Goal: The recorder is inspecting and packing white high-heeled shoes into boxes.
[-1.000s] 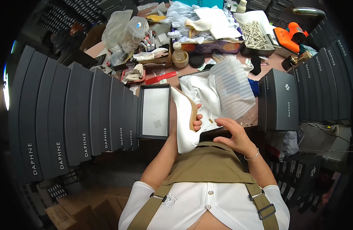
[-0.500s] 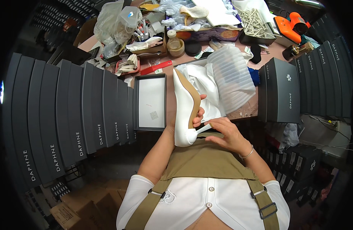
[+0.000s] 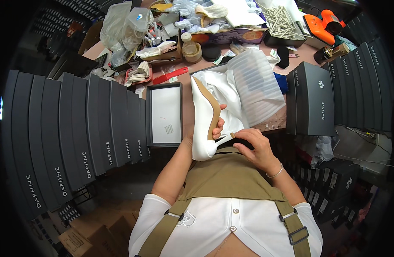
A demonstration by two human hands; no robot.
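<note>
- Head view: the left hand (image 3: 217, 127) has its fingers curled around a glossy white high-heeled shoe with a tan sole (image 3: 202, 115), held above the work table's near edge.
- The right hand (image 3: 257, 147) has thumb and forefinger parted beside the shoe's slim heel tip; contact is unclear.
- The shoe is out and unwrapped; crumpled white tissue paper (image 3: 226, 85) lies loose beside translucent ribbed foam sheeting (image 3: 256, 94). Checking seems underway; boxing appears undone.

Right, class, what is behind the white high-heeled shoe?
Behind the shoe, fingers of the left hand show past the tan sole; its palm is covered. White wrapping lies beyond, partly hidden by shoe and fingers.
</note>
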